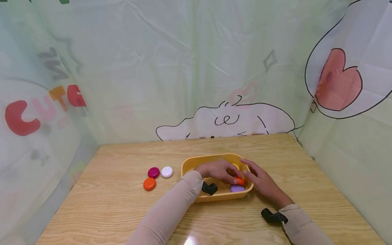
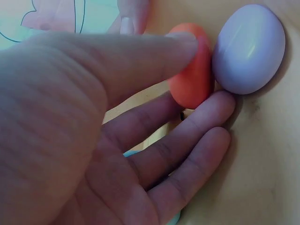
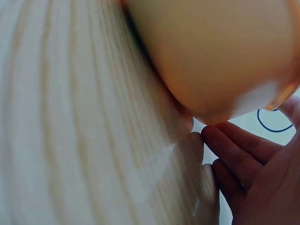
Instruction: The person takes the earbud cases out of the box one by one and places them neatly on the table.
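A yellow plastic bin sits on the wooden table. Reaching inside, my left hand pinches a glossy orange disc on its edge between thumb and fingers. Right beside that disc is a purple disc on the bin's floor. A yellow piece is partly hidden behind the left hand. My right hand is at the bin's right end, its fairly straight fingers touching the outer wall and its thumb near the rim. A bit of a light-blue piece shows between the left fingers.
Left of the bin, a magenta disc, a white disc and another orange disc lie grouped on the table. Printed curtains enclose the table at the back and sides.
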`<state>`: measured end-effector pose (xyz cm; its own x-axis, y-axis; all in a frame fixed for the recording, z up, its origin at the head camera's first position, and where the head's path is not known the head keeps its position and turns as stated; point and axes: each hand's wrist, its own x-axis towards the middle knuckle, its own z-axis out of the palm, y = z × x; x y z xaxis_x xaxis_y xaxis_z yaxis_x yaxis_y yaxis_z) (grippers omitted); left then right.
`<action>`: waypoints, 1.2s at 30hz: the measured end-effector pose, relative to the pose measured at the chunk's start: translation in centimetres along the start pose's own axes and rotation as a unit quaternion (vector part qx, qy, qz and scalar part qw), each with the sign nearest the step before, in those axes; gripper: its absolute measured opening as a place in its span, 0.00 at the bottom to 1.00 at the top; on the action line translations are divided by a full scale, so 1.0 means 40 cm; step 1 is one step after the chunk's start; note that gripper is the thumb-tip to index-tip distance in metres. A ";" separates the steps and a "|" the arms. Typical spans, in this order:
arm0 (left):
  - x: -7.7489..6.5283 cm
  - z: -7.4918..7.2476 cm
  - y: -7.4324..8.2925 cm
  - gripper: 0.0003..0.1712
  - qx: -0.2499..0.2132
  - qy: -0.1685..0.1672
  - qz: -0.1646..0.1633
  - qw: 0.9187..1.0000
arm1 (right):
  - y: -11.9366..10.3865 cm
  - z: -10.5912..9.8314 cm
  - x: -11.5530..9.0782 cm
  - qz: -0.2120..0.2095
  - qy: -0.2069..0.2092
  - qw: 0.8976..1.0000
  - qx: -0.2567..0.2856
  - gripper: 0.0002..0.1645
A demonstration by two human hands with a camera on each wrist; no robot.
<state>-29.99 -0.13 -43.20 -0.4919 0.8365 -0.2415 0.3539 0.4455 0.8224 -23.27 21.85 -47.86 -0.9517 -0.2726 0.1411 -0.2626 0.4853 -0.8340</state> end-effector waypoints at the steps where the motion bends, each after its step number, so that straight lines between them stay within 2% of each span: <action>1: 0.000 0.000 0.000 0.12 -0.002 -0.001 0.000 1.000 | 0.000 0.000 0.000 0.000 0.000 1.000 0.001 0.30; 14: -0.002 0.004 0.001 0.11 -0.020 0.014 -0.001 1.000 | -0.002 0.000 0.000 0.007 -0.003 1.000 0.004 0.31; 24: 0.002 0.003 0.001 0.12 0.019 0.011 0.032 0.999 | -0.002 -0.001 -0.002 0.006 -0.004 1.000 0.009 0.31; 31: 0.000 0.007 0.006 0.26 0.065 0.027 0.014 0.997 | 0.002 0.000 -0.002 0.003 -0.002 1.000 0.004 0.32; 36: -0.005 0.002 0.013 0.28 0.088 0.023 0.006 0.996 | 0.004 0.002 0.000 0.005 0.001 1.000 -0.004 0.31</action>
<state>-29.63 -0.04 -42.76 -0.5212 0.8284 -0.2053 0.4919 0.4881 0.7210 -23.28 21.86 -48.03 -0.9548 -0.2658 0.1328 -0.2534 0.4948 -0.8312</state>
